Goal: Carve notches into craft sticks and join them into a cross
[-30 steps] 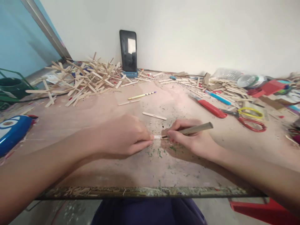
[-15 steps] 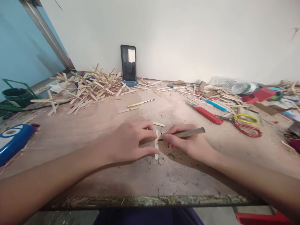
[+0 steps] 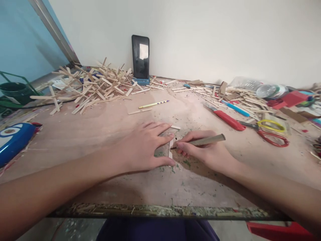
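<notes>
A pale wooden craft stick (image 3: 171, 149) lies on the worn tabletop (image 3: 105, 134), pointing away from me. My left hand (image 3: 144, 147) lies flat beside it, fingers spread, thumb and forefinger pressing the stick's two ends. My right hand (image 3: 204, 154) is closed round a thin tan-handled tool (image 3: 208, 140), held like a pen, with its tip touching the stick near the middle. Green shavings are scattered around the stick.
A heap of craft sticks (image 3: 87, 87) fills the back left, with a black phone (image 3: 140, 60) propped against the wall. A pencil (image 3: 153, 104), a red knife (image 3: 229, 120), scissors (image 3: 269, 129) and craft clutter lie to the right. A blue object (image 3: 12, 139) sits at the left edge.
The stick has been turned from lying sideways to pointing away from me. My left hand has gone from a pinch to lying flat with spread fingers. My right hand keeps the tool on the stick.
</notes>
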A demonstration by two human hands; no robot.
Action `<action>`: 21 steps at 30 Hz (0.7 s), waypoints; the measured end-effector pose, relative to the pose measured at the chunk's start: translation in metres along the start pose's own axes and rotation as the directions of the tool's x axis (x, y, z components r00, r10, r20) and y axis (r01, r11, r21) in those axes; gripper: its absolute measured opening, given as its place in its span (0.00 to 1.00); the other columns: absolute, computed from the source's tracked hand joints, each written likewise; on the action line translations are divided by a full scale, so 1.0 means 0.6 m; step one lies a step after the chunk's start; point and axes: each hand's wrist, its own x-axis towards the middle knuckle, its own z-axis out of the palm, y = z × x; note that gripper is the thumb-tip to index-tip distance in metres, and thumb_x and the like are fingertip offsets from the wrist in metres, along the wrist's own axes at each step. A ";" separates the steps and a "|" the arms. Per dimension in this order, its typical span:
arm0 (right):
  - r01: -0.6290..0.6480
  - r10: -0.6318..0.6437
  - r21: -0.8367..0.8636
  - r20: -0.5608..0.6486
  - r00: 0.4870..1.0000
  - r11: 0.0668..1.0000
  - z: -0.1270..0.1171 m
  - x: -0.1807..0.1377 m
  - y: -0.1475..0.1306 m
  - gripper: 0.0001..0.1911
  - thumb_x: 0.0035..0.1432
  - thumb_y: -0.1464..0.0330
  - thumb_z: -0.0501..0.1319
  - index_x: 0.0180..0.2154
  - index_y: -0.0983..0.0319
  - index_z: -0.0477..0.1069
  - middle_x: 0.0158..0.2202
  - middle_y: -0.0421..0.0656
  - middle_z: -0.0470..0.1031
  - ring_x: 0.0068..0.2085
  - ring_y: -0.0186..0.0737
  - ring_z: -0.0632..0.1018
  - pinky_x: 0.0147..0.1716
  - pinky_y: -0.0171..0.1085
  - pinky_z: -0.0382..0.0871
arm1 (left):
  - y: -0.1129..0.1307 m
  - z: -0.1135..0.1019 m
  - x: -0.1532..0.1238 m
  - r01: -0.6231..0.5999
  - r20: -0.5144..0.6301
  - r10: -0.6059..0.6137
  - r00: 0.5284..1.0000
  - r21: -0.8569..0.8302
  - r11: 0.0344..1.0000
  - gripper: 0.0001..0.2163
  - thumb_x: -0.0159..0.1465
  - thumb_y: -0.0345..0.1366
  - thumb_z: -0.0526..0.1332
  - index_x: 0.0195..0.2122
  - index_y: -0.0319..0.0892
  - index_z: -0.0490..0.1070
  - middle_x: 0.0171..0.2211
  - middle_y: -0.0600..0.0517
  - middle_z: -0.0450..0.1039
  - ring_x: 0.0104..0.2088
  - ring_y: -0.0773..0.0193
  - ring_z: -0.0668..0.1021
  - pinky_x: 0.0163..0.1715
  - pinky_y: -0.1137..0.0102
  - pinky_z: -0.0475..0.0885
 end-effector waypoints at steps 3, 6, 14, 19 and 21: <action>-0.002 0.002 0.006 0.005 1.000 1.000 0.000 0.000 0.000 0.10 0.62 0.63 0.71 0.30 0.59 0.84 0.25 0.42 0.83 0.26 0.36 0.79 0.27 0.33 0.72 | -0.002 0.001 0.000 0.000 -0.003 0.000 1.000 -0.002 1.000 0.41 0.72 0.71 0.58 0.73 0.45 0.72 0.80 0.39 0.57 0.79 0.39 0.64 0.78 0.45 0.58; -0.002 0.002 0.008 0.008 1.000 1.000 0.000 0.000 -0.002 0.10 0.62 0.63 0.71 0.30 0.59 0.84 0.25 0.41 0.83 0.26 0.36 0.79 0.27 0.33 0.72 | -0.002 0.001 0.000 -0.001 0.006 0.001 1.000 -0.008 1.000 0.41 0.72 0.71 0.58 0.73 0.44 0.72 0.80 0.38 0.57 0.79 0.39 0.64 0.79 0.45 0.58; 0.014 -0.014 0.003 -0.002 1.000 1.000 0.000 -0.001 -0.004 0.08 0.62 0.65 0.71 0.30 0.59 0.84 0.26 0.41 0.84 0.27 0.36 0.79 0.26 0.33 0.71 | 0.001 0.000 0.001 0.027 0.024 -0.026 0.999 -0.037 0.999 0.45 0.68 0.75 0.59 0.74 0.46 0.71 0.80 0.40 0.56 0.80 0.37 0.63 0.79 0.45 0.58; 0.018 -0.018 -0.012 -0.016 1.000 1.000 0.002 0.003 -0.003 0.08 0.61 0.64 0.71 0.30 0.58 0.84 0.25 0.40 0.83 0.26 0.35 0.78 0.25 0.32 0.69 | 0.002 0.000 0.001 0.052 0.044 -0.050 0.998 -0.052 0.997 0.48 0.66 0.76 0.60 0.76 0.45 0.69 0.81 0.39 0.54 0.80 0.36 0.61 0.80 0.45 0.56; 0.015 -0.016 -0.017 -0.014 1.000 1.000 0.001 0.003 -0.003 0.09 0.62 0.64 0.70 0.30 0.59 0.84 0.25 0.40 0.83 0.26 0.35 0.78 0.25 0.33 0.69 | 0.002 -0.002 0.002 0.058 0.057 -0.055 0.997 -0.057 0.997 0.48 0.66 0.76 0.61 0.76 0.45 0.69 0.81 0.39 0.53 0.81 0.36 0.60 0.80 0.45 0.56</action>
